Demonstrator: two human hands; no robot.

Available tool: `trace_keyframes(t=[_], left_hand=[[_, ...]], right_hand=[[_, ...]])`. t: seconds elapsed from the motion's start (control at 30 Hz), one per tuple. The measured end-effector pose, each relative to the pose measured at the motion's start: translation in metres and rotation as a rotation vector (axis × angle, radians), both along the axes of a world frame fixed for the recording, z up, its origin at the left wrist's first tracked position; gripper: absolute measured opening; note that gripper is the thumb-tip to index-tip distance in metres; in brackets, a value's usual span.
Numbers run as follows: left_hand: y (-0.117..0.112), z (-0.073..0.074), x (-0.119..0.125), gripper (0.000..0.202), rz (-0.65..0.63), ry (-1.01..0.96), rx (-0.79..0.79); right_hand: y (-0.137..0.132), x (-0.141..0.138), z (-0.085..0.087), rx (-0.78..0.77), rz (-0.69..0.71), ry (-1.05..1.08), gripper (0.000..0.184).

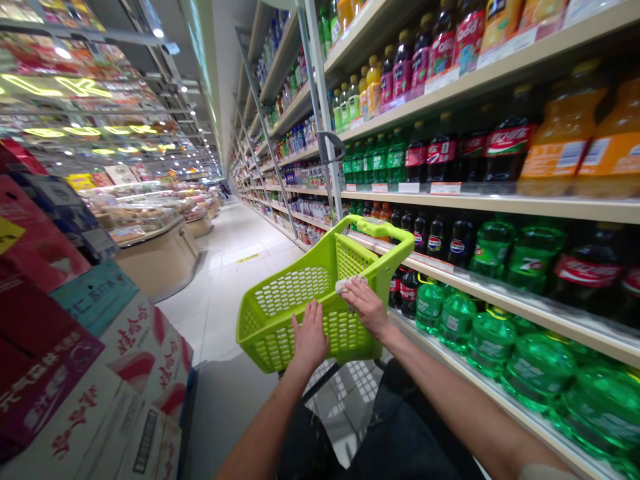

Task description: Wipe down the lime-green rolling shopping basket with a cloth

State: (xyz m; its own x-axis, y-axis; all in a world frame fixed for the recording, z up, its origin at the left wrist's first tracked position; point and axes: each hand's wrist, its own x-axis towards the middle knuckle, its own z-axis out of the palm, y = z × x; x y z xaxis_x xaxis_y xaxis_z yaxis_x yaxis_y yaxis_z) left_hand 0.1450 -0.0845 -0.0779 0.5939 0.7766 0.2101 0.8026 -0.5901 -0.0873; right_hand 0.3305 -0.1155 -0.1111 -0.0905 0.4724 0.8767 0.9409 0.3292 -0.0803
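Observation:
A lime-green plastic shopping cart [285, 293] with perforated walls stands right in front of me, its handle toward the shelves. My left hand [311, 337] rests against the near side wall, fingers stretched over the rim and nothing in it. Higher along the same rim, my right hand [367, 307] presses a crumpled white cloth or tissue [344, 285] onto the edge. Part of that white piece is hidden under the fingers. The inside of the basket shows only in part.
Drink shelves [480, 197] run along my right, with green soda bottles [487, 340] on the lowest level. Stacked cartons [150, 347] stand close on the left. A white tiled aisle [225, 267] leads ahead past a display counter [157, 257].

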Motion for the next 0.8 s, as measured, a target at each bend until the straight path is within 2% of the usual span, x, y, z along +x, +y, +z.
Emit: trace_keyframes(t=[0.07,0.17,0.23,0.3,0.4,0.47,0.53,0.63,0.7,0.73,0.8], left_hand=[[-0.002,0.000,0.002,0.071,0.010,0.017,-0.005],[-0.002,0.003,0.002,0.068,0.008,0.027,-0.002],[-0.002,0.007,0.004,0.068,0.001,0.012,0.014],[-0.002,0.010,0.009,0.069,-0.015,-0.009,0.035],[-0.006,0.012,0.018,0.069,-0.046,-0.007,0.031],[-0.008,0.011,0.022,0.069,-0.047,0.007,0.012],[-0.009,0.010,0.023,0.069,-0.047,0.013,0.002],[-0.009,0.010,0.022,0.069,-0.056,-0.003,0.001],[-0.008,0.011,0.023,0.069,-0.054,-0.028,0.015],[-0.007,0.011,0.024,0.070,-0.051,-0.039,0.023],[-0.006,0.010,0.026,0.071,-0.049,-0.041,0.031]], right_hand=[[-0.002,0.009,-0.007,-0.021,-0.006,-0.001,0.033],[-0.014,0.013,-0.037,-0.105,0.007,-0.066,0.030],[-0.021,0.012,-0.045,-0.118,0.010,-0.090,0.030],[-0.022,0.010,-0.033,-0.065,0.008,-0.078,0.032],[-0.013,0.012,0.005,0.040,-0.009,-0.039,0.036],[-0.006,0.017,0.018,0.075,-0.027,-0.031,0.035],[-0.005,0.022,0.012,0.075,-0.037,-0.040,0.033],[-0.014,0.026,-0.016,0.016,-0.043,-0.058,0.032],[-0.022,0.028,-0.025,-0.018,-0.031,-0.075,0.032],[-0.025,0.029,-0.023,-0.016,-0.023,-0.083,0.031],[-0.028,0.034,-0.004,0.030,-0.019,-0.077,0.031]])
